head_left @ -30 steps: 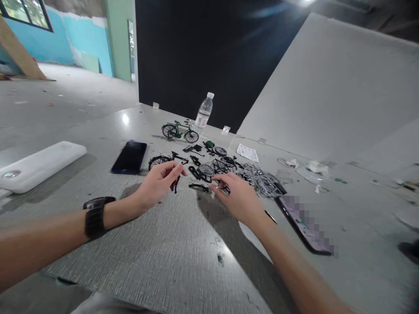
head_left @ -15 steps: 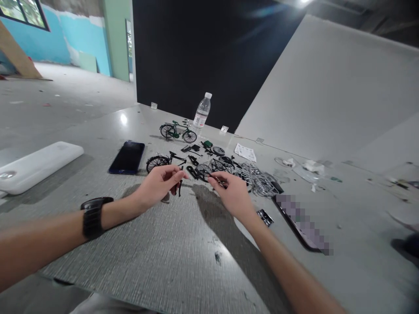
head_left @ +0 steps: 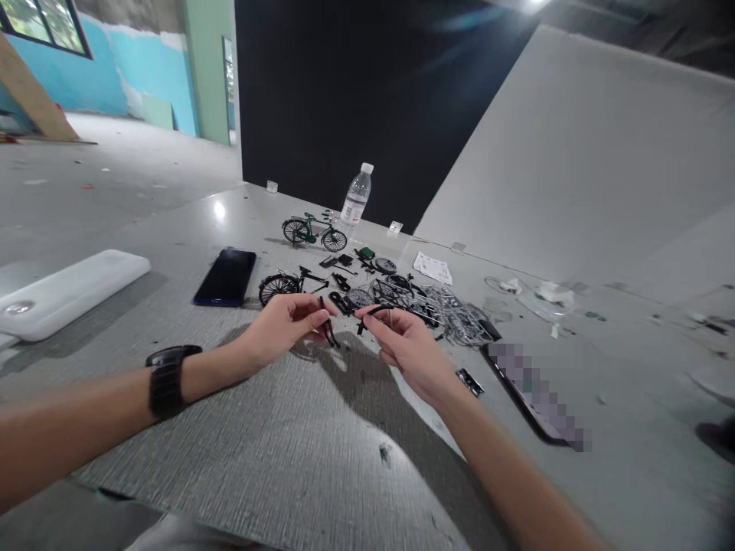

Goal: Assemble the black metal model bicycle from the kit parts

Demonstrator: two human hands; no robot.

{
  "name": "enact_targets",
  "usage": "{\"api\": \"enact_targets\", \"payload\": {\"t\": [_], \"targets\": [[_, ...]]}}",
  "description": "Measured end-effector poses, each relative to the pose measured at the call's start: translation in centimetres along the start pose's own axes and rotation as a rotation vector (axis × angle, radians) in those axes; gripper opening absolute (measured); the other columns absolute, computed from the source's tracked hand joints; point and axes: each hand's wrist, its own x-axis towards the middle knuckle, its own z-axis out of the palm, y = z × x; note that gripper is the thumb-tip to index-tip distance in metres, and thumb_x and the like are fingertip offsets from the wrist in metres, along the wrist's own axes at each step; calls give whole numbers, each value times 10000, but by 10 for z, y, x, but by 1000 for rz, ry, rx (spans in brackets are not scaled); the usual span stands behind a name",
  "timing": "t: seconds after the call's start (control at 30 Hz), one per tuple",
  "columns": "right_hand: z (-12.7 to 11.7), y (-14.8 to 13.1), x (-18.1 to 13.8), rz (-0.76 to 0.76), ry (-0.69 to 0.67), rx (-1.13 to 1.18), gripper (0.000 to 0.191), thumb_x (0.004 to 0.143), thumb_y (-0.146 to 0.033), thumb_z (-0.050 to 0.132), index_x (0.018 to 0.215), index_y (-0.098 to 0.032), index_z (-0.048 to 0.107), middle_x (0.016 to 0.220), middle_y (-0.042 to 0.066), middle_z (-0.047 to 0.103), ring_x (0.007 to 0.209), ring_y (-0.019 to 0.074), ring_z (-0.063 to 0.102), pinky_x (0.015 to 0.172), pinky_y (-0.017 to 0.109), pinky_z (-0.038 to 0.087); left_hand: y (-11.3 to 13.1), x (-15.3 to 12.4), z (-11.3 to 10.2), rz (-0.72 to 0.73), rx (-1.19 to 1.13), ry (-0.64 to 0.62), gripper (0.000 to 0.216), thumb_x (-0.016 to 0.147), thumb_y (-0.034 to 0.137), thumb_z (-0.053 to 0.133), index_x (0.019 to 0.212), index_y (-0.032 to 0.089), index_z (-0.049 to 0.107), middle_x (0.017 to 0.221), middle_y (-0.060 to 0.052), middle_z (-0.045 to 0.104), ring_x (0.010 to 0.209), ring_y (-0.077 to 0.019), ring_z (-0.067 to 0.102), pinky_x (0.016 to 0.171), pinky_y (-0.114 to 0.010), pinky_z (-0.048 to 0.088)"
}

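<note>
My left hand (head_left: 284, 323) pinches a small black model-bicycle part (head_left: 328, 330) that hangs from its fingertips just above the table. My right hand (head_left: 409, 346) is raised beside it, palm up, fingers closed on a thin curved black part (head_left: 372, 312). Just beyond both hands lie a half-built black model bicycle (head_left: 290, 285) and a heap of loose black and silver bicycle parts (head_left: 428, 304). A finished green model bicycle (head_left: 315, 232) stands farther back. A black watch sits on my left wrist (head_left: 166, 380).
A dark phone (head_left: 226, 276) lies left of the parts, and a white power bank (head_left: 66, 292) at the far left. A second phone (head_left: 531, 390) lies to the right. A water bottle (head_left: 356, 197) stands at the back, with a paper sheet (head_left: 432, 268) and plastic wrappers (head_left: 543, 295) nearby.
My right hand picked a thin black part off the table, lifted it and turned palm up. My left hand raised its part slightly toward the right hand.
</note>
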Motion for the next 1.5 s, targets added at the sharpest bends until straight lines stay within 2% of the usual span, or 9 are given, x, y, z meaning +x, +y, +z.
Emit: {"api": "enact_targets", "payload": {"t": [0.2,0.4,0.57,0.8,1.03,1.2,1.3,1.4,1.5], "targets": [[6,0,-4,-236,29,-295,198,876,-399,716,952,-217,715,779,-5,634,536,86,379,498,263,283,1,-2,-1,-26,-104,-42,168,927,310,676,966,153,721,881,-39,731,783,-149,713,801,-301,608],[8,-1,-7,-337,-4,-445,106,873,-309,707,867,-207,736,701,0,670,560,117,461,533,271,333,3,-4,1,-57,-214,-88,211,912,329,711,1024,151,702,934,-65,755,822,-172,728,832,-342,610],[11,5,-10,-473,78,-530,85,886,-322,723,863,-248,757,705,-6,699,541,124,492,527,274,359,4,-6,2,-50,-231,-121,191,911,304,713,1019,148,708,925,-51,735,833,-157,715,825,-313,600],[12,12,-13,-637,202,-668,113,933,-338,665,958,-293,765,870,42,774,638,196,639,562,321,457,11,-8,4,-65,-271,-114,168,879,272,748,962,131,712,928,-55,722,804,-143,704,835,-313,591],[11,10,-14,-826,179,-760,137,961,-226,611,1003,-274,732,954,44,780,832,206,714,700,328,544,7,-8,1,-44,-246,-133,187,897,298,740,1012,153,710,948,-53,744,841,-154,725,868,-328,588],[11,9,-14,-738,251,-772,128,965,-309,625,983,-276,747,914,42,780,694,189,674,652,333,515,11,-9,1,-19,-268,-65,188,895,310,743,981,150,697,924,-47,747,822,-151,721,841,-316,594],[11,6,-12,-569,258,-639,152,954,-365,636,959,-254,741,850,51,768,656,185,643,612,325,473,15,-8,2,-2,-257,-10,194,897,321,737,965,145,694,927,-64,755,859,-168,721,856,-324,592],[12,3,-8,-288,104,-368,214,928,-434,659,921,-223,694,811,56,757,602,157,593,535,284,409,15,-7,3,29,-229,26,181,897,318,735,947,148,695,919,-67,756,879,-177,719,867,-326,591],[14,3,-6,-66,-39,-115,297,875,-492,711,855,-210,618,773,30,730,449,75,393,435,239,265,14,-6,3,50,-241,7,161,893,300,741,939,151,700,929,-61,755,895,-170,716,870,-309,591]]}}
